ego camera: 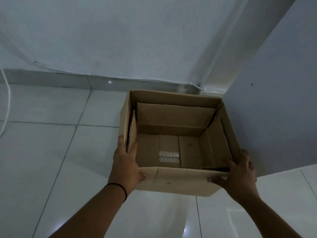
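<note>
An open brown cardboard box [181, 181] is in the middle of the view above a white tiled floor, its flaps folded down inside. Nothing lies in it; clear tape shows on its bottom. My left hand [126, 164] grips the near left corner, thumb on the near wall and fingers over the left wall's rim. My right hand [240, 177] grips the near right corner, thumb on the near wall and fingers hooked over the right rim. A thin black band circles my left wrist.
A white wall [120, 40] with a grey skirting runs behind the box. A large white panel [277, 100] stands close on the box's right. A white cable [7, 100] hangs at the far left. Glossy floor tiles [51, 152] spread to the left and front.
</note>
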Tool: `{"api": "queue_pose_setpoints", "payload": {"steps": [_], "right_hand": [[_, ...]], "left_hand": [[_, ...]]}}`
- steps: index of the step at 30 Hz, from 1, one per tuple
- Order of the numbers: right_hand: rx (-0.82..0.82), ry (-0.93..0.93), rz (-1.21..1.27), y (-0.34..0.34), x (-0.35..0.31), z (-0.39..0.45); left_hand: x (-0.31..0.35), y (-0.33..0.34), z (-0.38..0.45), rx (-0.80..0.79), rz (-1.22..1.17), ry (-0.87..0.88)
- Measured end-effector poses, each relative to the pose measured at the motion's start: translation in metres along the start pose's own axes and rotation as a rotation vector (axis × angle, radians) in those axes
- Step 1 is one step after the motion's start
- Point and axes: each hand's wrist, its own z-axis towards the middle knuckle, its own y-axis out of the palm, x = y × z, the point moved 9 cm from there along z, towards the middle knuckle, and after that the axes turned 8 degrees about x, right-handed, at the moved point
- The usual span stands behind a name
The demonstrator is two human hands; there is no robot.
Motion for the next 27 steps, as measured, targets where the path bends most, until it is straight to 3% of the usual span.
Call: {"api": "queue_pose_setpoints", "payload": {"steps": [12,27], "right_hand": [[0.017,-0.007,0.044,0.009,-0.019,0.132],[-0.063,-0.056,0.121,0.014,-0.026,0.188]], "left_hand": [[0.031,0.008,0.108,0.064,0.052,-0.071],[0.037,0.014,0.168,0.052,-0.004,-0.045]]}}
